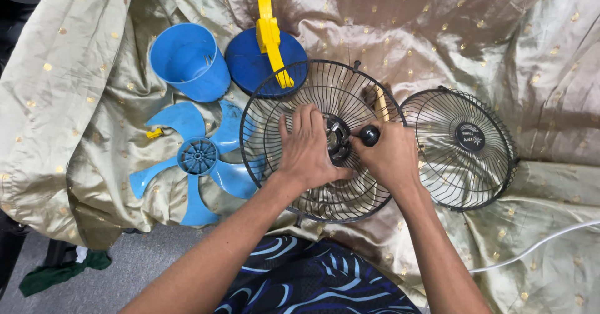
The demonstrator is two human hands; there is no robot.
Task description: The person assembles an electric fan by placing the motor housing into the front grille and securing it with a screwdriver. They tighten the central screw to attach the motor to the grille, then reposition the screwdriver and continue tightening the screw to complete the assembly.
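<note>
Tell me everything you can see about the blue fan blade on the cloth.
The blue fan blade looks like glossy plastic, with five curved vanes around a round ribbed hub. It lies flat on the gold dotted cloth, detached from any fan and left of the black wire guard, whose rim overlaps one vane. A small yellow piece lies beside its upper left vane. Neither hand touches it.

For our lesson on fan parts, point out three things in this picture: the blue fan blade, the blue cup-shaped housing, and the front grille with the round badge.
blue fan blade [198, 156]: head view, on its ribbed round hub.
blue cup-shaped housing [199, 76]: head view, on its outer wall.
front grille [470, 136]: head view, on the round centre badge.
</note>
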